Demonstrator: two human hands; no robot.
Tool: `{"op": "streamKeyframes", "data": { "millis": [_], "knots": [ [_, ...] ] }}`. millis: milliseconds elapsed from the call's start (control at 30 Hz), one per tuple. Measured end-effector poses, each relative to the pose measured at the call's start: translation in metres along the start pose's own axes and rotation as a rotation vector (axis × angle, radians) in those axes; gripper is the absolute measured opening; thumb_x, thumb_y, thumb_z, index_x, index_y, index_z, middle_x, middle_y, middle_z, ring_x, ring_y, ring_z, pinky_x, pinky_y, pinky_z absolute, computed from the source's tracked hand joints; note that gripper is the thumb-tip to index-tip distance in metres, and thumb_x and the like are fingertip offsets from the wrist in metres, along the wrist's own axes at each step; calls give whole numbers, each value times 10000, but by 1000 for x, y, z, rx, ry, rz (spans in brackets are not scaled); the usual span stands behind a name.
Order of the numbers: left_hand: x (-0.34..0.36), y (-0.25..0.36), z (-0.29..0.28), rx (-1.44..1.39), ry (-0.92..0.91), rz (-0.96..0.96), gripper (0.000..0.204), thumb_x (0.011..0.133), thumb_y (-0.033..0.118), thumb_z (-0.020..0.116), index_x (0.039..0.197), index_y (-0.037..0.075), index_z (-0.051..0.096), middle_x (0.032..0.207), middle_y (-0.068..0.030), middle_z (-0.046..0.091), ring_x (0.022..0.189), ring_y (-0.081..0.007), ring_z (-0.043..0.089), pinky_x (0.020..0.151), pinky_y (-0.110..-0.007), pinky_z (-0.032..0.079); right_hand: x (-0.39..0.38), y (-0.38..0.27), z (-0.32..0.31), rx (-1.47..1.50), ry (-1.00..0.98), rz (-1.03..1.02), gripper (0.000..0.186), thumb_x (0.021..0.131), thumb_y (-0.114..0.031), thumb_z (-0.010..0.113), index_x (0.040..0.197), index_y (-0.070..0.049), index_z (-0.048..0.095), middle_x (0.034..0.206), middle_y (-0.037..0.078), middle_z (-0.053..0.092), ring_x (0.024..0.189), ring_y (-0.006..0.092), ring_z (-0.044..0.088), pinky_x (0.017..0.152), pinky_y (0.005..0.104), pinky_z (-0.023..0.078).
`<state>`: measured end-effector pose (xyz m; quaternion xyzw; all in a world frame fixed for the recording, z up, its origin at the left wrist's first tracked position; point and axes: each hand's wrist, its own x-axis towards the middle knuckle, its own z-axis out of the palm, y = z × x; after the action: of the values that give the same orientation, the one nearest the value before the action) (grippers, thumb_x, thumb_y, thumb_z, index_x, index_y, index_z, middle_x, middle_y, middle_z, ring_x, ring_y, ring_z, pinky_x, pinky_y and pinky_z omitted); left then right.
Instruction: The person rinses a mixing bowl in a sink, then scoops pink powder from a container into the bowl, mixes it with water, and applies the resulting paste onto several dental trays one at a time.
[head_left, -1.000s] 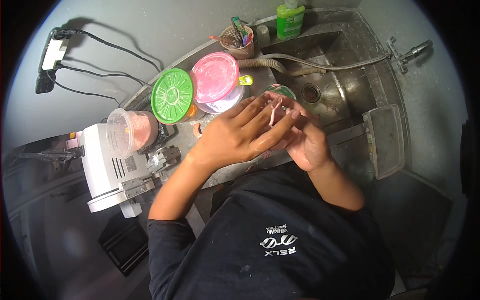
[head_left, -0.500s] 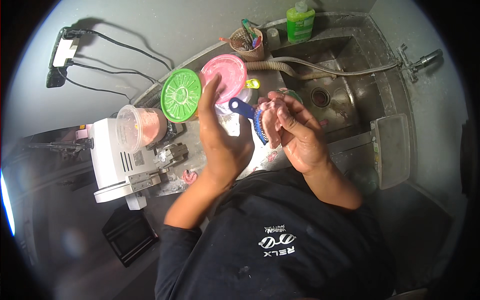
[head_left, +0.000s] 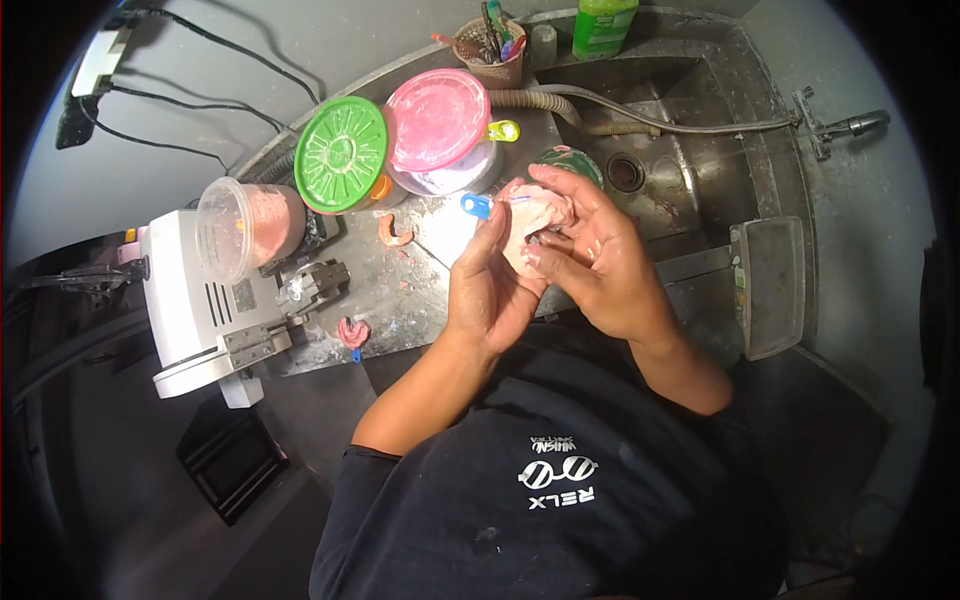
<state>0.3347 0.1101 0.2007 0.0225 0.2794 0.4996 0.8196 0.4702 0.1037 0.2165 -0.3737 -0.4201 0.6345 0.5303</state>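
Note:
A blue dental impression tray is held in front of me over the counter. Pale pink impression material covers it, so mostly its handle shows. My left hand is closed around the tray from below, with the thumb beside the handle. From the right, my right hand grips the pink mass, its fingers over the far edge and its thumb pressed on the near side. Wet pink smears coat my right fingers. Another pink-filled impression tray lies at the counter's near edge. A curved pink-orange piece rests farther back.
Tubs with a green lid and a pink lid stand behind my left hand. Left are a clear tub of pink powder and a white machine. A steel sink with a hose and tap lies right.
My left hand has lowered and come in to hold the tray. The tray has turned, so the pink material faces up more. My view has shifted, uncovering more counter.

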Motion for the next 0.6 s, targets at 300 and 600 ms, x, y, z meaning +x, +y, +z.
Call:
{"op": "streamKeyframes", "data": {
  "millis": [300, 600],
  "knots": [
    [-6, 6, -8, -104, -103, -148, 421, 1003, 361, 493, 1316, 82, 465, 1208, -126, 593, 1108, -250, 601, 959, -419, 487, 4, 6, 11, -152, 115, 32, 454, 835, 128, 629, 1266, 78, 496, 1160, 150, 616, 1083, 162, 604, 940, 295, 520],
    [-10, 10, -21, -214, -82, -180, 419, 992, 332, 520, 1318, 75, 466, 1214, -134, 592, 1121, -261, 597, 979, -426, 482, 4, 11, 26, -182, 200, 109, 482, 821, -2, 736, 1249, 70, 525, 1156, 180, 632, 1026, 190, 646, 861, 295, 552]
  ]
}}
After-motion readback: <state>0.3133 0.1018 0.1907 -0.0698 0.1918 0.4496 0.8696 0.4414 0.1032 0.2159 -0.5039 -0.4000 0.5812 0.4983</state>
